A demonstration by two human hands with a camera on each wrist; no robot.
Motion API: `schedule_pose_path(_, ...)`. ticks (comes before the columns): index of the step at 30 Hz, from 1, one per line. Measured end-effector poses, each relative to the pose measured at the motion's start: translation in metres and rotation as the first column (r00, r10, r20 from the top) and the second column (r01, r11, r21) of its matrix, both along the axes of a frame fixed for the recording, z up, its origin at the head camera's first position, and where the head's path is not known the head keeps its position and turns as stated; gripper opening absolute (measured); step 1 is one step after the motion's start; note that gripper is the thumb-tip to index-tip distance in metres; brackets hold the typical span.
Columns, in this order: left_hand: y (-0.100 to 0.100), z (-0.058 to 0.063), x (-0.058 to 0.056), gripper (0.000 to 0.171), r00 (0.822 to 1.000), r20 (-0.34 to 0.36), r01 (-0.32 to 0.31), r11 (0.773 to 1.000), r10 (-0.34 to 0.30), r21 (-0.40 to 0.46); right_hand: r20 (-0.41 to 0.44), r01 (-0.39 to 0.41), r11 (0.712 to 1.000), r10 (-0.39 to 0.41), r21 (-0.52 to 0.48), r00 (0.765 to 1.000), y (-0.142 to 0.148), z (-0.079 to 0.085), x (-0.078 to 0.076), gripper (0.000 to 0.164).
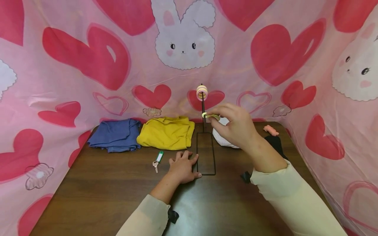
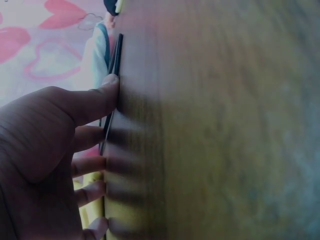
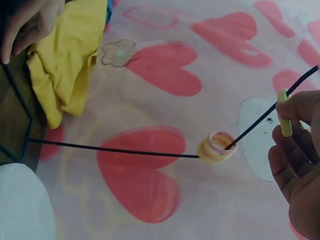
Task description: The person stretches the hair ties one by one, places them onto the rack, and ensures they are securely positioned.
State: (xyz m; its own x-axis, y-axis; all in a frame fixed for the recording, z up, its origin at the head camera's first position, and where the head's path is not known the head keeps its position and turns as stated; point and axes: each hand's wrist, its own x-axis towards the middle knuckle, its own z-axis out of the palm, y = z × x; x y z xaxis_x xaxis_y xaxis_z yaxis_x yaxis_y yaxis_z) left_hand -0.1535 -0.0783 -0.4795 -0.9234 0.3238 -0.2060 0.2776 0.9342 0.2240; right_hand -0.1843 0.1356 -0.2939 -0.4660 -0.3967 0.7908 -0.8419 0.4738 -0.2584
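Observation:
A black wire stand has a rectangular base on the table. Its post carries an arm with a cluster of pink and yellow bands round it. My left hand lies spread at the base's left side, with the thumb on the wire and the other fingertips down on the table. Raised by the arm's near end, my right hand pinches a pale yellow band between thumb and finger. This band meets the arm near its tip; whether the arm passes through it I cannot tell.
Folded blue cloth and yellow cloth lie at the back left. A key with a green tag is left of my left hand. White fabric, a coral-coloured bundle and black cloth lie to the right.

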Motion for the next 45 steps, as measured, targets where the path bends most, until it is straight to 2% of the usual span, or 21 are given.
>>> schedule_pose_path(5,0.001,-0.002,0.000,0.084,1.000,0.001,-0.001,1.000,0.001,0.003,0.024,0.034,0.999,-0.033,-0.029,0.999,-0.002,-0.003,-0.018,0.013)
schedule_pose_path(17,0.002,-0.001,-0.001,0.084,1.000,-0.001,0.004,1.000,-0.004,-0.004,0.016,0.114,0.984,-0.113,-0.135,0.993,-0.014,-0.016,-0.061,0.007)
schedule_pose_path(23,0.003,-0.003,-0.001,0.085,1.000,0.006,0.004,1.000,-0.004,-0.002,0.039,0.135,0.974,-0.130,-0.183,0.991,-0.020,-0.018,-0.074,0.007)
schedule_pose_path(28,0.003,-0.003,0.000,0.085,1.000,0.012,0.007,1.000,-0.007,-0.002,0.047,0.130,0.972,-0.123,-0.195,0.991,-0.019,-0.021,-0.073,0.006)
schedule_pose_path(37,0.000,-0.002,-0.001,0.084,1.000,0.005,-0.006,1.000,0.006,-0.013,0.017,0.141,0.974,-0.140,-0.176,0.990,-0.009,-0.028,-0.058,0.008)
schedule_pose_path(45,-0.001,-0.006,-0.002,0.085,1.000,-0.005,-0.002,1.000,0.002,-0.010,0.044,0.126,0.972,-0.119,-0.200,0.992,0.006,-0.050,-0.045,0.010)
